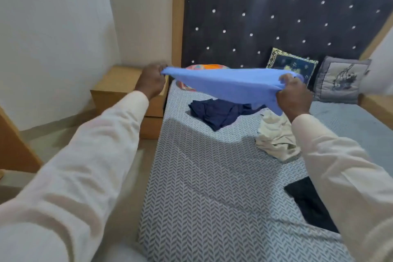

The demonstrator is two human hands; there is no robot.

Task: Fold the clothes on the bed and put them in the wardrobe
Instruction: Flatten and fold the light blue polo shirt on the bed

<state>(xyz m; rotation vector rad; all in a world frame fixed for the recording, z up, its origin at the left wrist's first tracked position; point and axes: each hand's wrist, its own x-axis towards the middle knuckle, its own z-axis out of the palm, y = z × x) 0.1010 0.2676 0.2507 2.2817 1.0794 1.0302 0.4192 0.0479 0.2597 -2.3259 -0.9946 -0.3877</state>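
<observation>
- We see both arms, in pale long sleeves, reaching out over the bed (202, 176), which has a grey zigzag sheet.
- The left hand (152, 82) grips one end of a light blue garment (229, 85), its fingers curled round the bunched cloth. It is up near the bed's corner and the wooden bedside cabinet (114, 89).
- The right hand (294, 98) grasps the other end, with thumb and fingers closed on a gathered fold.
- The blue garment is stretched between the two hands in the air above the bed (its lower edge sags deepest towards the right hand).
- Below it, a navy garment (217, 112) lies crumpled on the sheet towards the head of the bed.
- Near that, to the right, a cream garment (276, 140) lies rumpled, partly hidden by the right sleeve.
- Closer to us, a black cloth (308, 204) lies flat on the sheet, and the right arm covers part of it.
- A blue patterned cushion (294, 68) and a grey cushion (342, 80) lean against the dark studded headboard (276, 17).
- A colourful pillow (204, 67) shows just behind the blue garment.
</observation>
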